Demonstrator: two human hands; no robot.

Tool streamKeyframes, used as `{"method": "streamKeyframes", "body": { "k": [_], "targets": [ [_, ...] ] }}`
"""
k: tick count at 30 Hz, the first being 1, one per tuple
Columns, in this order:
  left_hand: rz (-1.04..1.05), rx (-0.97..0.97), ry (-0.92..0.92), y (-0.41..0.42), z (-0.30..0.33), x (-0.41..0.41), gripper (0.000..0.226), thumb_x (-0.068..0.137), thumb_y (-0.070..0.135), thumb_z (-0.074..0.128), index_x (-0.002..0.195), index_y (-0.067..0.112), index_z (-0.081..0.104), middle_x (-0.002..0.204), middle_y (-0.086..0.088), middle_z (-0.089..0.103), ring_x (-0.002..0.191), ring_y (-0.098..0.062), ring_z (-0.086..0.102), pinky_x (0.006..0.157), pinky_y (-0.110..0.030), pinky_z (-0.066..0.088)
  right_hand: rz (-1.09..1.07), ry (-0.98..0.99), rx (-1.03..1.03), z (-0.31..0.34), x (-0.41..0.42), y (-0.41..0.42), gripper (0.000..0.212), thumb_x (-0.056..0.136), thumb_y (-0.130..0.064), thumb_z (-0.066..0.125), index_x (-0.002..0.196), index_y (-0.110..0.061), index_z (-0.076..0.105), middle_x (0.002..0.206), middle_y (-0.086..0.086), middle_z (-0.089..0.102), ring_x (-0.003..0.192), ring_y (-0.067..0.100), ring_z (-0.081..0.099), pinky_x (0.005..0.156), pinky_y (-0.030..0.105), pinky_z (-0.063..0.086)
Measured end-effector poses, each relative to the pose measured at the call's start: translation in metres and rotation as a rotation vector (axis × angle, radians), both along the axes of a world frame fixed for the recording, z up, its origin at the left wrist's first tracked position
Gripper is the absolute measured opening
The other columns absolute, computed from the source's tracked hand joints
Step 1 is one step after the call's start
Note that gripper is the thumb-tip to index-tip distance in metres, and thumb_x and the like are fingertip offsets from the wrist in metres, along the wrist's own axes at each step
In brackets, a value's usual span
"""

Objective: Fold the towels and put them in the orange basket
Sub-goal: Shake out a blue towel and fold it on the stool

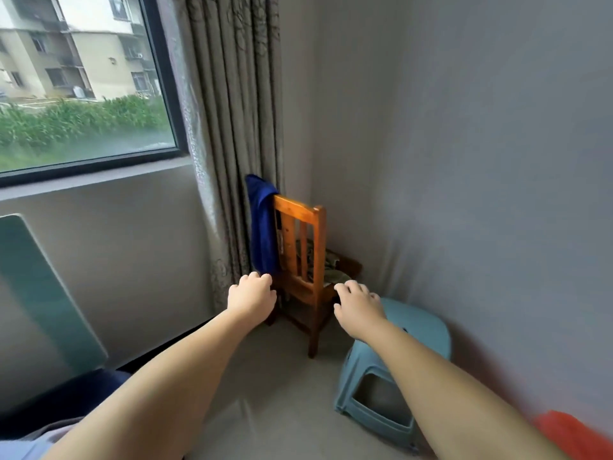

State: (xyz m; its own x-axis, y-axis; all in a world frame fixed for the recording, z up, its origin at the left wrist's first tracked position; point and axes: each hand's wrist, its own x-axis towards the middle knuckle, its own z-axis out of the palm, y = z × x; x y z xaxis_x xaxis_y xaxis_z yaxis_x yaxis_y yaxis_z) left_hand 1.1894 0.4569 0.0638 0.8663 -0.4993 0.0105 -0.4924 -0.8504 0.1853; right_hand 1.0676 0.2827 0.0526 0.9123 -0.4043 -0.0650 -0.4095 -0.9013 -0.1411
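A dark blue towel [262,224] hangs over the top rail of a small wooden chair [300,260] in the room's corner. A greenish patterned cloth [331,270] lies on the chair's seat. My left hand [251,295] reaches out just below the blue towel's lower edge, fingers curled and holding nothing. My right hand [358,307] is stretched toward the chair's seat, fingers loosely bent and apart, holding nothing. A corner of something orange [570,433], possibly the basket, shows at the bottom right.
A light blue plastic stool [421,330] stands on the floor right of the chair, under my right forearm. A grey patterned curtain [232,127] hangs behind the chair beside a window. A teal panel [39,287] leans at the left.
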Motion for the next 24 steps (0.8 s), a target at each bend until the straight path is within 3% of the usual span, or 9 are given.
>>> {"method": "streamKeyframes", "body": {
  "k": [13, 24],
  "targets": [
    [0.124, -0.125, 0.073, -0.075, -0.006, 0.224, 0.036, 0.096, 0.031, 0.04, 0.13, 0.019, 0.047, 0.125, -0.005, 0.051, 0.12, -0.025, 0.046, 0.09, -0.037, 0.043, 0.077, -0.01, 0.001, 0.014, 0.251, -0.095, 0.048, 0.099, -0.032, 0.033, 0.145, -0.021, 0.028, 0.151, 0.006, 0.031, 0.138, 0.026, 0.03, 0.111, 0.045, 0.03],
    [0.132, -0.118, 0.189, -0.125, -0.022, 0.399, 0.029, 0.093, 0.031, 0.044, 0.113, 0.015, 0.056, 0.116, -0.007, 0.06, 0.11, -0.029, 0.056, 0.083, -0.036, 0.047, 0.096, -0.019, 0.056, 0.001, 0.42, -0.122, 0.046, 0.099, -0.034, 0.033, 0.143, -0.021, 0.03, 0.149, 0.004, 0.033, 0.137, 0.025, 0.033, 0.115, 0.049, 0.018]
  ]
}}
